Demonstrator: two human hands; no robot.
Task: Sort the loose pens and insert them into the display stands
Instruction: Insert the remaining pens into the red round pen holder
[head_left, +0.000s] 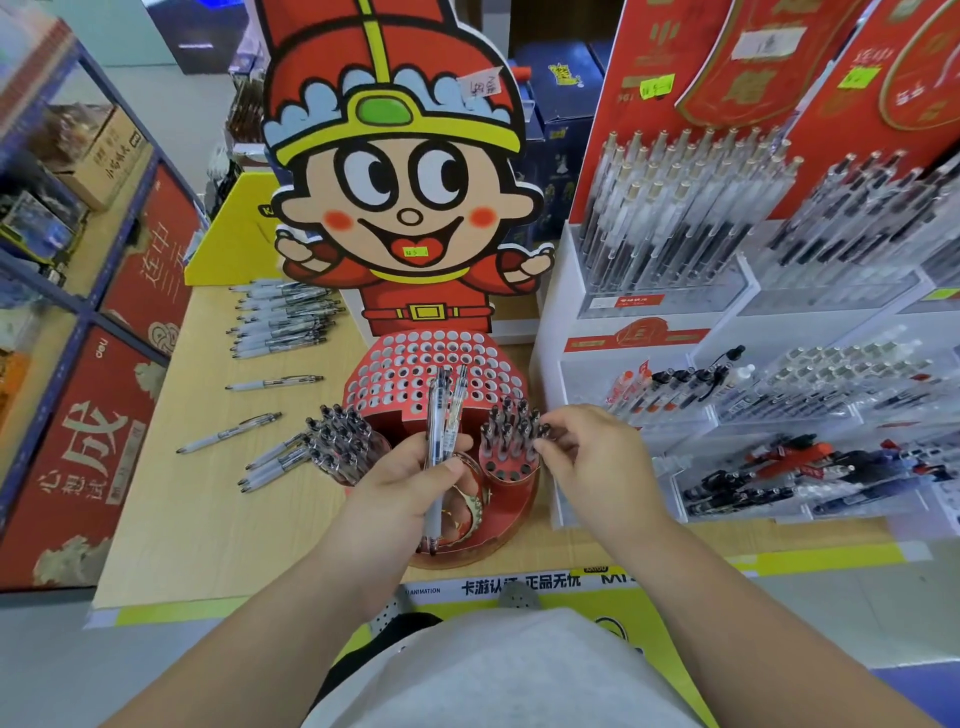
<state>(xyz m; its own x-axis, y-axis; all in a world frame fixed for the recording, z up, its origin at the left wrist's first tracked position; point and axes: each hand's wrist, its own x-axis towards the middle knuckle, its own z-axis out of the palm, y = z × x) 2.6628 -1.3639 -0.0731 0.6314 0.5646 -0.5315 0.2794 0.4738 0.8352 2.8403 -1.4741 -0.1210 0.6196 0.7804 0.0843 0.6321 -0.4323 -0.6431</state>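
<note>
Only the head camera view here, so one pass through it.

Centre of the frame: the left hand (410, 483) is wrapped round a bundle of pens (441, 415), fingers curled tight on the barrels, with the tops sticking up in front of the red stand (426, 358), the one with rows of mostly empty holes under the big cartoon cutout (400, 182). Just right of that, the right hand (592, 457) has its fingertips pinched on the top of a single pen (543, 431) at the right edge of the small round holder (511, 457). That holder is about half full, with open holes along its near side. A matching holder (345, 441) to the left of the centre looks packed.

My read: this is the inserting step, feeding pens one at a time into the round holder from the bundle. I can't tell if the pinched pen is fully seated. The next move probably means pushing it straight down, then pulling another pen out of the bundle and lining its tip up with a free hole. The holes are tight together, so it needs a steady aim.

Loads left to do, I'd guess. There's a row of loose pens (283, 322) on the bench (208, 509) in the upper left, plus a few strays (228, 432) nearer the middle left. The clear racks (675, 234) on the right are already stocked.
</note>
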